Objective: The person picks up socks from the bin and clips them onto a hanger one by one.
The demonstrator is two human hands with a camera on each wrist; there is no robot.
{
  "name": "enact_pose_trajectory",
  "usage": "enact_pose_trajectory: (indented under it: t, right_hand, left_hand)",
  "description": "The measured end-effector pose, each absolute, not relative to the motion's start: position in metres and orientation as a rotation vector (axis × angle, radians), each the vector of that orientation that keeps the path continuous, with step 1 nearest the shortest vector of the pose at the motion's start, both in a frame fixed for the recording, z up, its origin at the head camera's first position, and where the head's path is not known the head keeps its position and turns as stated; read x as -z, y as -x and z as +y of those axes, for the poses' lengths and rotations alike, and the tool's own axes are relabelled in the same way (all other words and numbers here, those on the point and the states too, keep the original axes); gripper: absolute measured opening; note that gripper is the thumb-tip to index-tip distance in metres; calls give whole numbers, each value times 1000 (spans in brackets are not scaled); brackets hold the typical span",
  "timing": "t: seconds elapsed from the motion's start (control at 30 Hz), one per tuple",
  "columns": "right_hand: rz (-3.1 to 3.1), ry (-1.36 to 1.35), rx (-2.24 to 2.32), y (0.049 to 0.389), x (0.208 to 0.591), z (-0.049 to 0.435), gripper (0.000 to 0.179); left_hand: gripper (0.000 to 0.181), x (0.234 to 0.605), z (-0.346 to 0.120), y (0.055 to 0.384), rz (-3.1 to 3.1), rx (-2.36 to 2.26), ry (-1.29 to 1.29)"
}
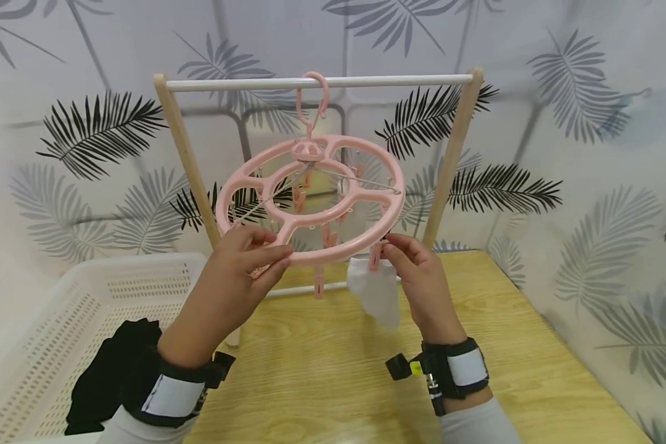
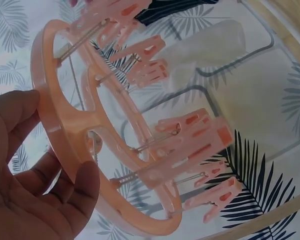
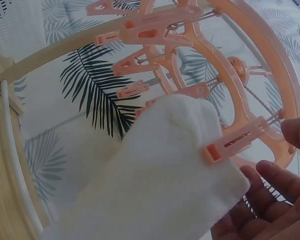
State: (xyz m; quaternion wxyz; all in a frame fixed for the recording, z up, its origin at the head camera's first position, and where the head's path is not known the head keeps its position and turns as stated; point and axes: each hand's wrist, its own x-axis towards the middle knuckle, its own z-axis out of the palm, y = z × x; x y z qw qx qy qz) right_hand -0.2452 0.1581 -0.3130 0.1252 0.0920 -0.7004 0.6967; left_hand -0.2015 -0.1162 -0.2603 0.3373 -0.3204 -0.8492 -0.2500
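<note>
A pink round clip hanger point(image 1: 333, 253) hangs by its hook from a white rail, its ring tilted. My left hand point(image 1: 244, 265) pinches the ring's near left rim, thumb on one face and fingers on the other, as the left wrist view also shows. At the near right, a pink clothespin point(image 3: 240, 140) is clipped on the edge of a white sock point(image 3: 160, 165), which dangles below the ring. My right hand point(image 1: 422, 277) is beside that clothespin; in the right wrist view its thumb is near the rim and its loosely bent fingers are apart from the clip.
Several more pink clothespins point(image 2: 190, 155) hang around the ring. The white rail point(image 1: 394, 81) runs between two wooden posts. To the left, a white perforated basket point(image 1: 139, 271) holds dark cloth point(image 1: 111, 370). All stand on a wood-grain table point(image 1: 311, 370) before a leaf-patterned backdrop.
</note>
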Motion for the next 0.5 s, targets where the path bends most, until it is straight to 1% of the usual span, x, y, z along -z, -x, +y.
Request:
enact_pose_trajectory:
  t: [0.17,0.27,0.37,0.5]
  right_hand:
    - [-1965,-87,-1927,235,315,158,35]
    - [-1859,-68,-1895,227,315,156,29]
    - [-1800,-170,-1891,217,313,151,29]
    - [-1887,-407,-1861,204,309,140,28]
  left_hand:
    - [20,259,-113,199,-2215,651,807]
    - [20,258,-112,198,-2209,654,795]
    - [20,256,-112,196,-2204,652,777]
    - [20,255,-111,193,-2197,644,753]
